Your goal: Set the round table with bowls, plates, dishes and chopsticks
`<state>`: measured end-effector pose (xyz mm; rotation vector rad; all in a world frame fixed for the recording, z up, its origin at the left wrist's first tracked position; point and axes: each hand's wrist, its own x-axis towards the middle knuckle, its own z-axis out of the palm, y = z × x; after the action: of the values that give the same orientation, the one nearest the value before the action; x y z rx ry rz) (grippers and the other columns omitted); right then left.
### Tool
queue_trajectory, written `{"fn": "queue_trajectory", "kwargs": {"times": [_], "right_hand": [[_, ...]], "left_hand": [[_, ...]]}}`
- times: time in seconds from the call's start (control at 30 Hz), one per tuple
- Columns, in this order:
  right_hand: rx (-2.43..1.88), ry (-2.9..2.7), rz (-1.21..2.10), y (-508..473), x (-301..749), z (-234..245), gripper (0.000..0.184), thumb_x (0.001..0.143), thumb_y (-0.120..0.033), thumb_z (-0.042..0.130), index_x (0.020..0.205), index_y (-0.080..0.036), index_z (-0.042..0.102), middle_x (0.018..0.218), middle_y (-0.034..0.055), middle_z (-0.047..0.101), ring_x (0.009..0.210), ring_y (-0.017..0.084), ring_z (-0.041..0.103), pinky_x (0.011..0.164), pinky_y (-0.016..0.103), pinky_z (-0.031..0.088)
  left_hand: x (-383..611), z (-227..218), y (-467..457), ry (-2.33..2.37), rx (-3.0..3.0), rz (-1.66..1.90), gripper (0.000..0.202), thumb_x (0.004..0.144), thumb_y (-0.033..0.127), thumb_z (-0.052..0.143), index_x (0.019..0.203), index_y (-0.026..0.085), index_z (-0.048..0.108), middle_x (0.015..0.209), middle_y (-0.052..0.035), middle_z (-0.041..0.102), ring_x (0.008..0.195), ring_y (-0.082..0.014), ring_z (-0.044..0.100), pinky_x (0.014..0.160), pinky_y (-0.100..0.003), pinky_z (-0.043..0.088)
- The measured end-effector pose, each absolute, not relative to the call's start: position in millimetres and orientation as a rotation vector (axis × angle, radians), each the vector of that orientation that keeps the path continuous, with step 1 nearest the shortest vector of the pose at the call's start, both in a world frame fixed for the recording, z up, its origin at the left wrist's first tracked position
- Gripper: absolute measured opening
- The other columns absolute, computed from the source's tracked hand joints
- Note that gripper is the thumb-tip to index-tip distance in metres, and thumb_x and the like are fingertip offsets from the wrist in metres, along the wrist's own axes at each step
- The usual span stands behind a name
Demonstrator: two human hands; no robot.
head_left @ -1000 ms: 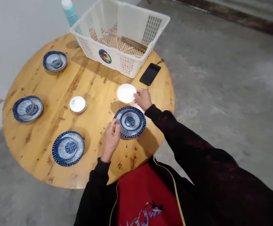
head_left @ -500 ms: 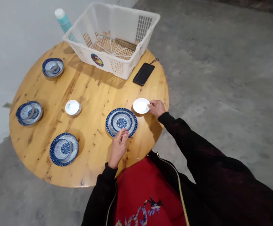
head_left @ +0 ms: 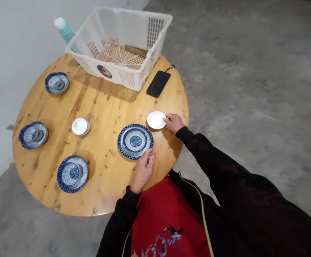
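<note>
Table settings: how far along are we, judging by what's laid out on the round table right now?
Done: three blue plates carry bowls, and one small white dish sits mid-table. In hand: the right hand touches a second white saucer beside the near blue plate; the left hand rests at that plate's edge. Left: the near plate has no separate bowl showing, and sticks remain in the basket.

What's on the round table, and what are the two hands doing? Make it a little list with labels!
Table: round wooden table
Right hand: right hand touches the edge of a small white dish
Left hand: left hand rests by the blue patterned plate, holding nothing
Other dishes: three blue plates with glass bowls; another white dish
Far side: white basket, black phone, teal bottle
</note>
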<state>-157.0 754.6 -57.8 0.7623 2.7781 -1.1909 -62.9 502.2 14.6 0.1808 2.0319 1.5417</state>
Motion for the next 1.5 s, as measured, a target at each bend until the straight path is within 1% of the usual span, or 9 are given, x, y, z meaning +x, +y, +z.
{"fn": "queue_trajectory", "kwargs": {"times": [0.27, 0.4, 0.57, 0.77, 1.0, 1.13, 1.27, 1.4, 1.5], "right_hand": [[0.859, 2.585, -1.53, 749, -156, -63, 0.025, 0.082, -0.024, 0.05, 0.09, -0.01, 0.07, 0.066, 0.0042, 0.065, 0.057, 0.018, 0.065, 0.056, 0.028, 0.052], [0.888, 2.55, -1.604, 746, -156, -61, 0.023, 0.081, -0.023, 0.052, 0.087, -0.01, 0.069, 0.063, 0.0034, 0.063, 0.055, 0.019, 0.064, 0.052, 0.028, 0.052], [0.939, 2.528, -1.672, 753, -150, -59, 0.021, 0.082, -0.03, 0.057, 0.083, -0.013, 0.068, 0.059, 0.0014, 0.061, 0.052, 0.017, 0.061, 0.049, 0.027, 0.051], [1.006, 2.517, -1.84, 779, -137, -47, 0.015, 0.082, -0.029, 0.058, 0.071, -0.019, 0.061, 0.063, 0.0017, 0.063, 0.048, 0.013, 0.057, 0.044, 0.025, 0.049], [0.716, 2.603, -1.981, 747, -167, -8, 0.016, 0.081, -0.033, 0.062, 0.08, -0.017, 0.065, 0.065, 0.0017, 0.064, 0.047, 0.012, 0.056, 0.043, 0.025, 0.048], [0.344, 2.632, -1.937, 681, -193, 21, 0.018, 0.082, -0.028, 0.058, 0.085, -0.013, 0.068, 0.065, 0.0026, 0.065, 0.047, 0.011, 0.057, 0.045, 0.024, 0.047], [0.07, 2.645, -1.778, 605, -219, 40, 0.019, 0.08, -0.023, 0.054, 0.086, -0.012, 0.069, 0.066, 0.0024, 0.066, 0.049, 0.012, 0.059, 0.049, 0.024, 0.047], [-0.046, 2.629, -1.526, 529, -251, 33, 0.02, 0.081, -0.02, 0.053, 0.087, -0.013, 0.07, 0.069, 0.0031, 0.069, 0.052, 0.014, 0.064, 0.054, 0.025, 0.049], [0.038, 2.682, -1.25, 477, -277, 15, 0.022, 0.084, -0.021, 0.053, 0.09, -0.013, 0.072, 0.074, 0.0054, 0.072, 0.06, 0.018, 0.069, 0.066, 0.029, 0.052]], "left_hand": [[-61, 18, 496, 2.043, 0.107, 1.558, 0.033, 0.095, 0.032, 0.052, 0.123, 0.02, 0.062, 0.119, -0.0132, 0.071, 0.107, -0.0223, 0.069, 0.093, -0.037, 0.056], [-58, 15, 495, 2.051, 0.122, 1.556, 0.033, 0.095, 0.03, 0.05, 0.123, 0.018, 0.062, 0.116, -0.0142, 0.071, 0.105, -0.0223, 0.07, 0.093, -0.037, 0.056], [-54, 11, 484, 2.029, 0.07, 1.623, 0.036, 0.094, 0.036, 0.054, 0.123, 0.017, 0.062, 0.116, -0.0139, 0.071, 0.102, -0.0223, 0.07, 0.093, -0.037, 0.055], [-45, 14, 445, 2.084, -0.138, 1.703, 0.04, 0.094, 0.042, 0.055, 0.123, 0.016, 0.062, 0.115, -0.0124, 0.071, 0.103, -0.0212, 0.069, 0.094, -0.035, 0.054], [-50, 26, 390, 2.241, -0.326, 1.775, 0.044, 0.094, 0.046, 0.057, 0.124, 0.014, 0.063, 0.117, -0.0134, 0.071, 0.104, -0.0213, 0.069, 0.094, -0.035, 0.055], [-65, 30, 361, 2.3, -0.353, 1.783, 0.043, 0.094, 0.046, 0.056, 0.123, 0.015, 0.064, 0.117, -0.013, 0.071, 0.103, -0.0212, 0.069, 0.093, -0.035, 0.055], [-84, 34, 326, 2.302, -0.337, 1.795, 0.044, 0.093, 0.046, 0.056, 0.122, 0.015, 0.063, 0.115, -0.013, 0.072, 0.101, -0.0213, 0.07, 0.093, -0.036, 0.055], [-108, 34, 279, 2.285, -0.252, 1.805, 0.044, 0.093, 0.046, 0.053, 0.122, 0.014, 0.063, 0.115, -0.0145, 0.072, 0.1, -0.0226, 0.071, 0.091, -0.037, 0.056], [-132, 30, 237, 2.31, -0.142, 1.761, 0.041, 0.093, 0.042, 0.053, 0.121, 0.015, 0.063, 0.115, -0.0148, 0.073, 0.102, -0.0236, 0.071, 0.092, -0.037, 0.056]]}}
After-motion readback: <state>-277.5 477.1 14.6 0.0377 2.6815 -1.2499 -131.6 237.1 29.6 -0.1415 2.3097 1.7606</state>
